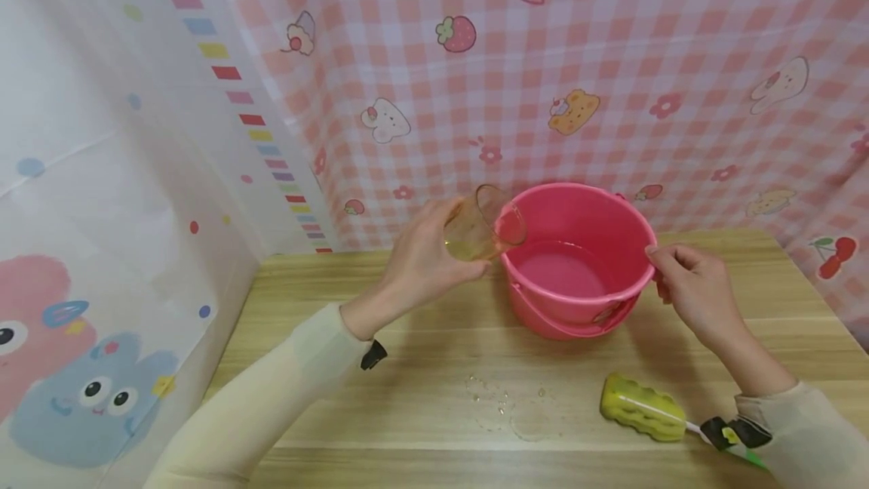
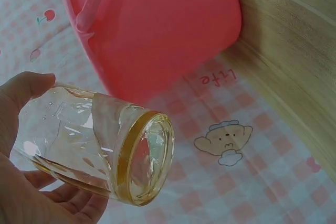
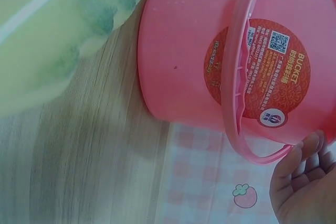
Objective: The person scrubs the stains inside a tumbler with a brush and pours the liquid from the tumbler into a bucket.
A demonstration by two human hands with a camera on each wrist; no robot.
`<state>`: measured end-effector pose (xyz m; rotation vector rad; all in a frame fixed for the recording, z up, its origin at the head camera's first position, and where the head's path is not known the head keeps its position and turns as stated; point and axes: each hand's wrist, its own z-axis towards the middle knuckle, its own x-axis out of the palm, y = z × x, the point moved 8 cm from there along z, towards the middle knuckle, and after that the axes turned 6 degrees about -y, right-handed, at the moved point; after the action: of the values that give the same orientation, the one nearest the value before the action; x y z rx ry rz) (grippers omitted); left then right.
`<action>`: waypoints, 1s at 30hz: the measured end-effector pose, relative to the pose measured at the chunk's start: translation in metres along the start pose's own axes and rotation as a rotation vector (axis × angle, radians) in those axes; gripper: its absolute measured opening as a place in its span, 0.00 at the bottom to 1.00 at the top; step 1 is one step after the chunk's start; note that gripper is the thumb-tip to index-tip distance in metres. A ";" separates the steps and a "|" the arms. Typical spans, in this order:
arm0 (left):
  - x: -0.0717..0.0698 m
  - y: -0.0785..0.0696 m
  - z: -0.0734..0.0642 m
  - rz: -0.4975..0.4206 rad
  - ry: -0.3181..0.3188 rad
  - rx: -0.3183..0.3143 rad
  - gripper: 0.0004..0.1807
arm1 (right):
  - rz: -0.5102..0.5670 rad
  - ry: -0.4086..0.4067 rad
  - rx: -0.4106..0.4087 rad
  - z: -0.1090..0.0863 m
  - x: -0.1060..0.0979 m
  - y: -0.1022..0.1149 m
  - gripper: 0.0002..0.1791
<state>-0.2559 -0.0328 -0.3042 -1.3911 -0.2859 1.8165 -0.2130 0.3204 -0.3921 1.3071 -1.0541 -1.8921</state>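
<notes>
My left hand [image 1: 422,253] grips an amber-tinted drinking glass [image 1: 468,231], which is tipped with its mouth at the left rim of a pink plastic bucket [image 1: 543,314]. Fingers and thumb wrap the glass [image 2: 79,140] from opposite sides in the left wrist view, its thick base facing the camera. The bucket stands upright on the table, with what looks like shallow water at its bottom. On its right side, my right hand [image 1: 699,289] pinches the rim between thumb and fingers. The bucket's handle [image 3: 231,87] hangs down across a red label [image 3: 283,77].
A yellow-green sponge brush [image 1: 641,407] with a white and green handle lies at the front right, partly under the right forearm. Water drops [image 1: 502,402] dot the wooden table [image 1: 380,413]. A pink checked curtain [image 1: 421,81] hangs right behind the bucket.
</notes>
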 end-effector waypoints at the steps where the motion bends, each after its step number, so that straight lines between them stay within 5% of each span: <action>1: 0.001 0.000 0.001 0.009 0.004 -0.002 0.50 | 0.000 0.000 0.002 0.000 0.000 0.000 0.24; 30: 0.006 -0.006 0.009 0.188 -0.044 0.206 0.48 | 0.019 -0.005 0.013 0.002 0.000 0.000 0.23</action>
<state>-0.2613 -0.0221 -0.3013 -1.2695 0.0117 1.9701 -0.2146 0.3207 -0.3918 1.2961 -1.0785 -1.8786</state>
